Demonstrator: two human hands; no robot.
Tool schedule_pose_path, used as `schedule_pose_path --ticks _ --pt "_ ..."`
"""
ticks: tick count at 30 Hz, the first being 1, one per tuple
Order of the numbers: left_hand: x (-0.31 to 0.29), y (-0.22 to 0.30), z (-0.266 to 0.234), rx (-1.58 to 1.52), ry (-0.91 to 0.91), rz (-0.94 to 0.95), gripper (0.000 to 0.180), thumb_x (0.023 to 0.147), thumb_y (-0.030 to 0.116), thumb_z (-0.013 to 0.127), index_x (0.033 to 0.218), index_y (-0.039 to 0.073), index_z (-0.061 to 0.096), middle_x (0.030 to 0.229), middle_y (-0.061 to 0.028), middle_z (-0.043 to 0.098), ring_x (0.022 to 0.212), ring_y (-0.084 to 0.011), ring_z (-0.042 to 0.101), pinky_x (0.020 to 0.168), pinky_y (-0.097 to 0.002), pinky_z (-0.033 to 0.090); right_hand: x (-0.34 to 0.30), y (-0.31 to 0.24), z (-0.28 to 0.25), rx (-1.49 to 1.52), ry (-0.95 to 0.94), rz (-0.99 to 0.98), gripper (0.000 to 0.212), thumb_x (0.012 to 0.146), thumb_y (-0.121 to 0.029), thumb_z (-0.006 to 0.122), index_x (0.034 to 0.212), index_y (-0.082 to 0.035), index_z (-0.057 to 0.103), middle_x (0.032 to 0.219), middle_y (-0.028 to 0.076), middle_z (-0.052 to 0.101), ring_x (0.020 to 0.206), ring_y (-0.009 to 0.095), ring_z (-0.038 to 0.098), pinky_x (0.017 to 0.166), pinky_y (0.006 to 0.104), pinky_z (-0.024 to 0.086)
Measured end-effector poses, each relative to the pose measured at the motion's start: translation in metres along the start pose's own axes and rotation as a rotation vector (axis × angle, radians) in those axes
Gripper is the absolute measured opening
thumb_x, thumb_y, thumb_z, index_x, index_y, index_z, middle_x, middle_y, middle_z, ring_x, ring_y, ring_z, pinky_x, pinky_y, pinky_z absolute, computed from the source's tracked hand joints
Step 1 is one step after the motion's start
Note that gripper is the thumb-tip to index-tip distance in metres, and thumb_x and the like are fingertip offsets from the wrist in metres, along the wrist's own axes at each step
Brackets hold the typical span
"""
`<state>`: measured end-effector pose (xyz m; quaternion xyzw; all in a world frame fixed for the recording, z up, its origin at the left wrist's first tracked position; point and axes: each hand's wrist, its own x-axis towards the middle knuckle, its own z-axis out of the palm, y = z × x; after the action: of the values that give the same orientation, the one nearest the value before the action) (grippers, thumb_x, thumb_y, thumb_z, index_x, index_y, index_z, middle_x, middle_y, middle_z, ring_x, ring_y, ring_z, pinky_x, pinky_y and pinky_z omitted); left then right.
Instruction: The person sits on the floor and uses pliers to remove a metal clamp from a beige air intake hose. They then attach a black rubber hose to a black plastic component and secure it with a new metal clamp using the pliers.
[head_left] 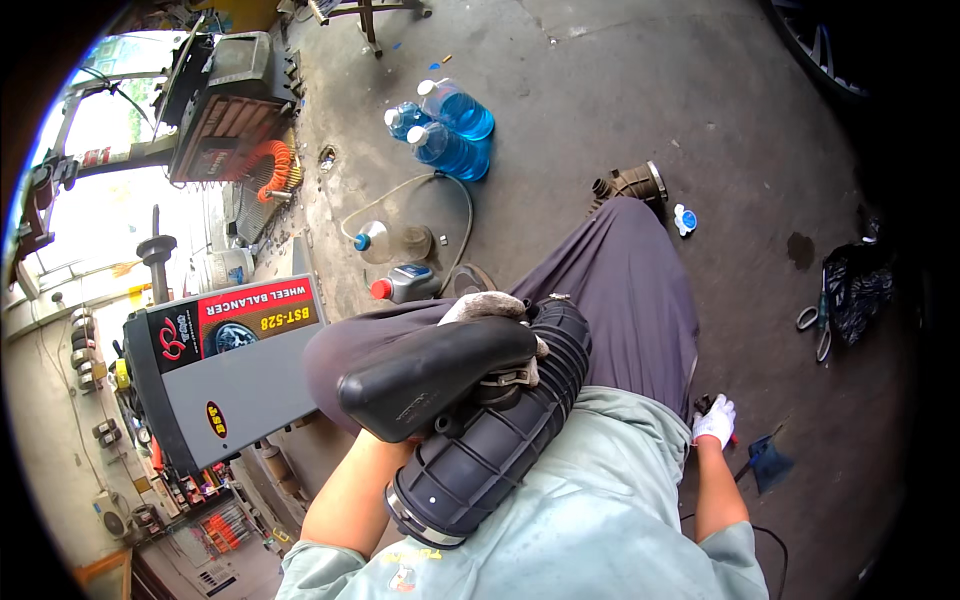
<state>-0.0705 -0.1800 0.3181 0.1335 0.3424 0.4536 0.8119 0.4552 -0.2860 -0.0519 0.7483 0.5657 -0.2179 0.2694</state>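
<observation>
A black ribbed air intake hose (pixel 490 450) with a smooth side duct (pixel 430 375) lies across my lap, against my shirt. A metal clamp (pixel 425 530) rings its near end. My left hand (pixel 485 306), in a dirty white glove, grips the hose from its far side; the duct hides most of the fingers. Down by my right hip, near the floor, my right hand (pixel 714 421) in a white glove is closed around a small dark object with a bit of red, too hidden to name. Beyond my knee lies a brownish hose (pixel 632 184) with a clamp.
Bottles of blue liquid (pixel 452 145) stand ahead on the floor, near a bottle with a tube (pixel 395 242) and a grey jug (pixel 410 284). A wheel balancer (pixel 235 380) stands left. At right lie scissors (pixel 822 330), a black plastic bag (pixel 860 285) and a blue piece (pixel 770 464).
</observation>
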Motion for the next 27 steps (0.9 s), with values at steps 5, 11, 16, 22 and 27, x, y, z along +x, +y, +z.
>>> schedule_pose_path --ticks 5,11,16,22,27 --pt "-0.002 -0.022 0.015 0.149 -0.048 0.301 0.08 0.107 0.05 0.071 0.161 -0.002 0.045 0.145 -0.0315 0.066 0.136 -0.0356 0.067 0.123 -0.0444 0.05 -0.004 0.025 -0.006 0.074 -0.111 0.193 0.105 0.081 -0.029 0.1 0.168 -0.011 0.042 0.165 0.022 0.049 0.149 0.041 0.054 0.121 0.0485 0.053" --pt "-0.008 -0.036 0.003 -0.244 0.038 0.253 0.076 0.106 0.032 0.066 0.168 -0.005 0.04 0.151 -0.0357 0.062 0.146 -0.0428 0.06 0.132 -0.0531 0.041 0.001 0.051 0.022 -0.05 -0.159 0.041 0.072 0.085 -0.022 0.094 0.144 -0.007 0.056 0.144 0.023 0.062 0.133 0.042 0.066 0.111 0.0499 0.059" --pt "-0.021 -0.028 0.007 -0.222 0.139 0.254 0.069 0.11 0.025 0.058 0.169 -0.005 0.04 0.155 -0.0363 0.06 0.146 -0.0436 0.061 0.135 -0.0541 0.039 0.012 0.039 0.058 0.145 -0.135 -0.034 0.054 0.094 -0.02 0.076 0.142 0.0 0.063 0.137 0.028 0.071 0.126 0.047 0.071 0.111 0.0503 0.058" --pt "-0.009 -0.03 0.007 -0.244 0.114 0.205 0.07 0.111 0.03 0.06 0.169 -0.004 0.041 0.154 -0.0359 0.061 0.143 -0.0416 0.064 0.133 -0.0515 0.042 0.086 0.019 -0.031 1.431 -0.172 0.058 0.023 0.11 -0.013 0.061 0.132 -0.008 0.062 0.094 0.002 0.062 0.075 0.016 0.067 0.067 0.037 0.061" --pt "-0.005 -0.024 0.018 -0.202 0.124 0.143 0.072 0.11 0.041 0.065 0.164 -0.003 0.046 0.15 -0.0314 0.064 0.136 -0.0371 0.069 0.127 -0.0459 0.049 -0.01 -0.088 -0.301 1.496 -0.334 -0.46 0.035 0.107 -0.008 0.067 0.141 -0.001 0.058 0.111 0.007 0.071 0.088 0.015 0.072 0.075 0.0307 0.061"
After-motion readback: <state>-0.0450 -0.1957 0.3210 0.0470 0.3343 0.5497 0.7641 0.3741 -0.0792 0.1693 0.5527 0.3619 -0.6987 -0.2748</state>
